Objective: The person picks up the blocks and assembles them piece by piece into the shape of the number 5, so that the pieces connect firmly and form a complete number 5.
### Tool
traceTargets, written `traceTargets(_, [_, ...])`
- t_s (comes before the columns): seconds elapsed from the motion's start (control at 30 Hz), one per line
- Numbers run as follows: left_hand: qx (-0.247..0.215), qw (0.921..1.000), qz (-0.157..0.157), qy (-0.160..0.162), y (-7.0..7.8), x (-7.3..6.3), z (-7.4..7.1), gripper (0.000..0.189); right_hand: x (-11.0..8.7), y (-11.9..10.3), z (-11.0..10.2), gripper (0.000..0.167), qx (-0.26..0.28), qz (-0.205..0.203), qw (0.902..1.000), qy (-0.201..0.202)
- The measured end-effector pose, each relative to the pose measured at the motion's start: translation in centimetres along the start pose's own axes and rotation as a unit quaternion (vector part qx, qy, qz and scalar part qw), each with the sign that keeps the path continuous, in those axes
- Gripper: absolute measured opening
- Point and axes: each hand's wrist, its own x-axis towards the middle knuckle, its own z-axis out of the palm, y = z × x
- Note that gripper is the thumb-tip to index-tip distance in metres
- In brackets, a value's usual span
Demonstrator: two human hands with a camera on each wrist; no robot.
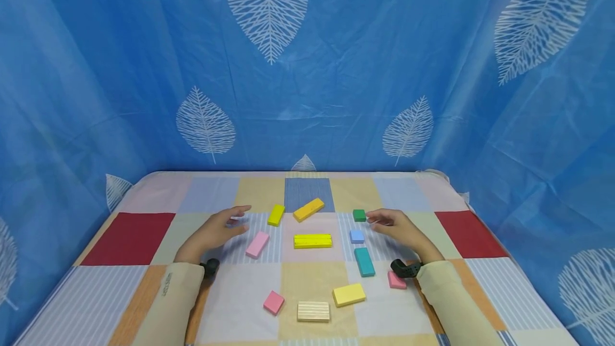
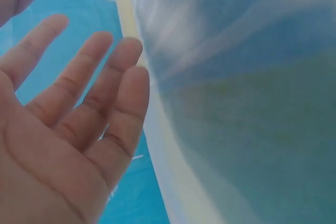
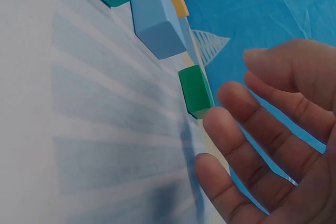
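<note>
My left hand (image 1: 214,233) hovers at the left of the blocks, fingers loosely extended and holding nothing; its bare palm fills part of the left wrist view. Nearest to it lie a pink block (image 1: 257,244) and a yellow-green block (image 1: 276,215). On the other side, my right hand (image 1: 395,227) has relaxed fingers beside a green block (image 1: 359,215). The right wrist view shows this green block (image 3: 195,90) just past the fingertips; whether they touch cannot be told. A light blue block (image 1: 356,236) and a teal block (image 1: 364,262) lie nearby.
Between the hands are an orange block (image 1: 309,210) and a bright yellow ridged block (image 1: 313,241). Closer in lie a pale yellow block (image 1: 349,295), a striped cream block (image 1: 313,312) and two pinkish-red blocks (image 1: 274,303). A patchwork cloth (image 1: 317,276) covers the table; blue curtains surround it.
</note>
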Motion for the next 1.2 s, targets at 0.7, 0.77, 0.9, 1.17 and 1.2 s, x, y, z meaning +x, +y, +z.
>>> traceTargets(0.7, [-0.005, 0.9981, -0.004, -0.061, 0.3, 3.8, 0.5, 0.054, 2.5, -0.2, 1.0, 0.031, 0.025, 0.028, 0.9993, 0.001])
traceTargets(0.77, [-0.006, 0.9978, 0.0, -0.066, 0.3, 4.2, 0.6, 0.055, 2.8, -0.3, 1.1, 0.03, 0.018, 0.031, 0.9994, 0.0])
traceTargets(0.9, [-0.004, 0.9972, -0.013, -0.074, 0.7, 5.1, 0.8, 0.056, 3.5, -0.2, 1.1, 0.029, 0.003, 0.02, 0.9998, 0.001])
traceTargets(1.17, [0.023, 0.9941, -0.052, -0.092, 1.6, 6.6, 1.2, 0.063, 4.5, -0.7, 1.0, 0.032, 0.004, 0.025, 0.9997, -0.003])
traceTargets(1.2, [0.025, 0.9938, -0.053, -0.094, 1.7, 6.7, 1.3, 0.063, 4.7, -0.7, 1.1, 0.032, 0.001, 0.026, 0.9997, -0.001])
